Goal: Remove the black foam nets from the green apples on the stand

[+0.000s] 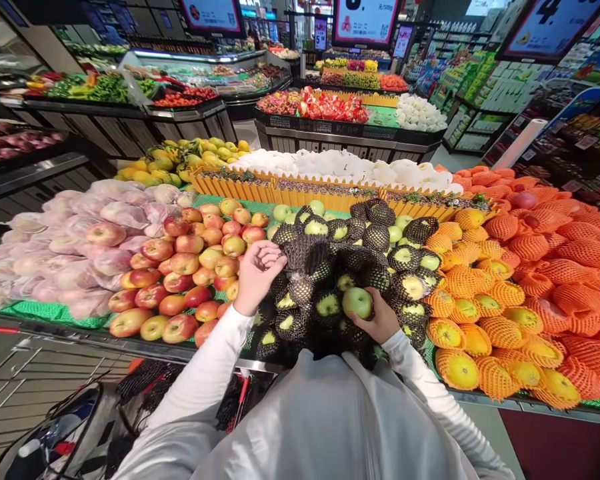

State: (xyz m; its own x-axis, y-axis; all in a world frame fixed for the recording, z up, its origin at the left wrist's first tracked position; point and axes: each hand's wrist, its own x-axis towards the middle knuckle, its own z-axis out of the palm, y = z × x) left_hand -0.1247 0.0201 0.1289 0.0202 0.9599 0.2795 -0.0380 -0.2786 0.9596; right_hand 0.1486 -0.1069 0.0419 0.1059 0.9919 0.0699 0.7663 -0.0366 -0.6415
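My right hand (380,319) is wrapped round a bare green apple (358,303), with the thumb and fingers on its right side. My left hand (261,273) has its fingers curled in a pinch at the edge of a dark foam net sleeve (305,253), which looks empty and stands up from the pile. Below and around both hands lie green apples in black foam nets (328,305), several showing their green tops. A few bare green apples (281,213) sit at the back of this pile.
Red-yellow apples (185,263) and bagged pale fruit (125,213) lie left. Orange-netted fruit (460,369) fills the right side. A low orange fence (300,193) runs behind, with white-wrapped fruit (330,165) beyond it. A shopping cart (40,380) stands at lower left.
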